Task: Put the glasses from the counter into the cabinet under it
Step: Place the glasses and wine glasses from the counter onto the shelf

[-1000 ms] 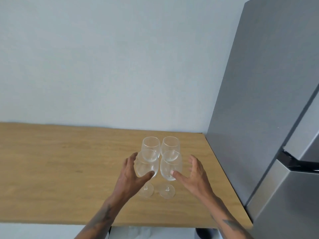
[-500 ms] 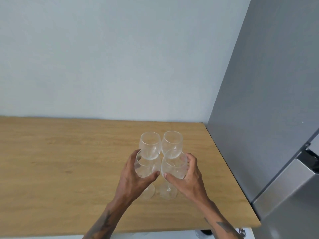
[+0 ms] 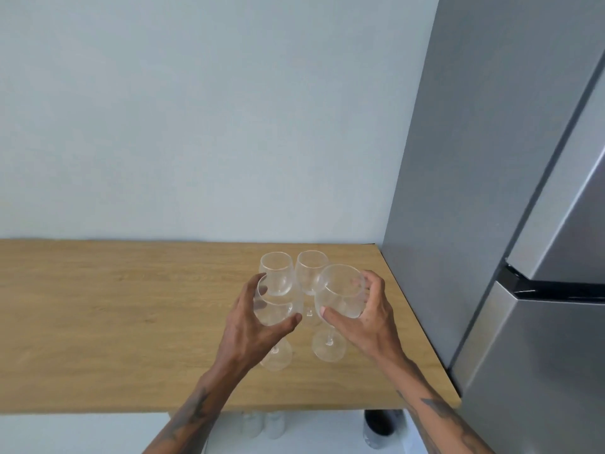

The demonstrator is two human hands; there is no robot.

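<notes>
Several clear wine glasses are grouped near the right end of the wooden counter (image 3: 98,322). My left hand (image 3: 252,332) wraps the bowl of the front left glass (image 3: 273,311), whose foot looks to rest on the wood. My right hand (image 3: 366,322) grips the bowl of the front right glass (image 3: 340,291), raised slightly and tilted toward me. Two more glasses, the back left glass (image 3: 276,273) and the back right glass (image 3: 309,271), stand upright behind them. Below the counter's front edge the open cabinet (image 3: 311,430) shows a pale interior.
A tall grey refrigerator (image 3: 491,224) stands right against the counter's right end. A plain wall runs behind. Inside the cabinet I see faint clear glasses (image 3: 265,424) and a dark bottle (image 3: 379,427).
My right hand has lifted its glass up and slightly rightward off the wood. My left hand keeps its hold on the other glass. The view has tilted down, revealing the cabinet below.
</notes>
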